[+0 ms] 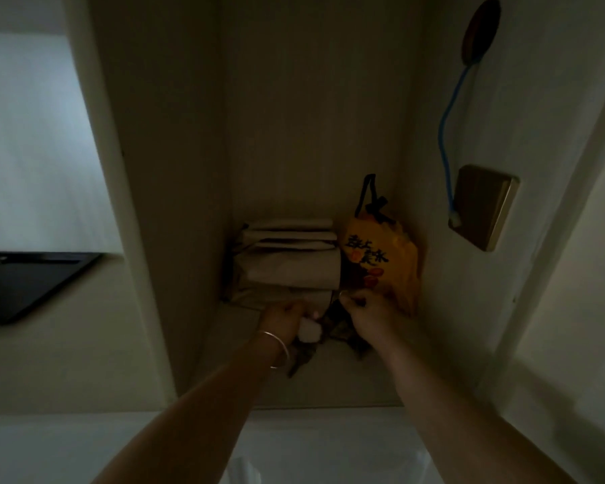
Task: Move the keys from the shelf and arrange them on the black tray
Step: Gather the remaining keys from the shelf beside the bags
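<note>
Two bare arms reaching over the shelf front edge, left hand curled around a white fluffy thing, dark keys between both hands, right hand fingers pinching at them, paper packs and yellow bag close behind, black tray far left.

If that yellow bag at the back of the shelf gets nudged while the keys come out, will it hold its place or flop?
The yellow bag looks soft and crinkled, so it would probably yield rather than slide stiffly. It leans near the shelf's side wall, so it may slump forward. The right hand is right in front of it.
</note>
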